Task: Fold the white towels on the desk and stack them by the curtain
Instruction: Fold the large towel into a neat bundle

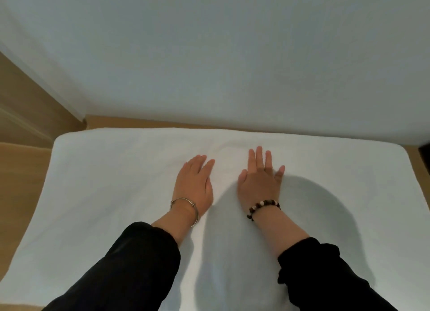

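A large white towel (111,194) lies spread flat over the wooden desk (21,166), covering most of it. My left hand (194,182) rests palm down on the towel near its middle, fingers straight and close together. My right hand (259,178) lies flat just to the right of it, fingers straight and slightly spread. The two hands are a small gap apart. Neither hand holds any cloth. A metal bangle sits on my left wrist and a bead bracelet on my right. Black sleeves cover both forearms.
A plain white wall (221,54) rises right behind the desk's far edge. A wooden panel (21,101) stands at the left. A dark object (424,150) shows at the right edge. A thin strip of bare desk shows behind the towel.
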A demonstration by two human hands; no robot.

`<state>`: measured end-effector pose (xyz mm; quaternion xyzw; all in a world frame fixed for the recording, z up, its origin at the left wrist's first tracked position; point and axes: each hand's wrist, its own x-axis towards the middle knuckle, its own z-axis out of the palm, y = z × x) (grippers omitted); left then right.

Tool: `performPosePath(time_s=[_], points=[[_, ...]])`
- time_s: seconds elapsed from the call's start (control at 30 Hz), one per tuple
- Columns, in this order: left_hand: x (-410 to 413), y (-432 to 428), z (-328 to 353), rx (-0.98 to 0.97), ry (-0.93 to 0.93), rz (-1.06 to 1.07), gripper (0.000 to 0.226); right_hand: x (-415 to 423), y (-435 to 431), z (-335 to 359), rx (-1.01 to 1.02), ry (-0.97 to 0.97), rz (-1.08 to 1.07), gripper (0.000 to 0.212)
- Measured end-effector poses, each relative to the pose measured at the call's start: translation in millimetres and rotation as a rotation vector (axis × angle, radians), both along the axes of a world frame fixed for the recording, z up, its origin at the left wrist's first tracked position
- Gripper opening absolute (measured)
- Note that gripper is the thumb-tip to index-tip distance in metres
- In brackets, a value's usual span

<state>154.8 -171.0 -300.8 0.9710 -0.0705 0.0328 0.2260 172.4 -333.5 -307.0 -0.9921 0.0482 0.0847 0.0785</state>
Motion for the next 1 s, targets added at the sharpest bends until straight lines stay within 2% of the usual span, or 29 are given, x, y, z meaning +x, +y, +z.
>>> performPosePath(time_s=[0.07, 0.2, 0.3, 0.43, 0.5, 0.6, 0.67, 0.83, 1.0], points=[[10, 12, 2, 0.008, -0.044, -0.009, 0.047, 12, 17, -1, 0.015, -0.008, -0.024, 0.060], [33, 57, -5, 0.428, 0.101, -0.093, 0.057, 26, 56, -1, 0.042, -0.096, 0.055, 0.061], [41, 93, -10, 0.520, 0.129, -0.137, 0.058, 25, 64, -4, 0.024, -0.131, 0.044, 0.063], [44, 145, -8, 0.553, 0.214, 0.094, 0.060, 19, 65, -3, -0.001, -0.207, 0.029, 0.063], [44, 157, -7, 0.557, 0.237, 0.133, 0.060, 21, 69, -2, -0.058, -0.154, 0.011, 0.065], [43, 159, -9, 0.498, 0.227, 0.123, 0.059, 30, 85, -1, -0.089, 0.016, -0.068, 0.067], [44, 157, -11, 0.484, 0.219, 0.120, 0.059, 36, 110, 1, -0.081, 0.061, -0.021, 0.065], [45, 177, -12, 0.490, 0.190, -0.023, 0.058, 31, 163, 0, 0.018, -0.038, 0.229, 0.061], [39, 172, -12, 0.451, 0.226, -0.036, 0.059, 27, 150, -3, -0.012, -0.026, 0.213, 0.064]])
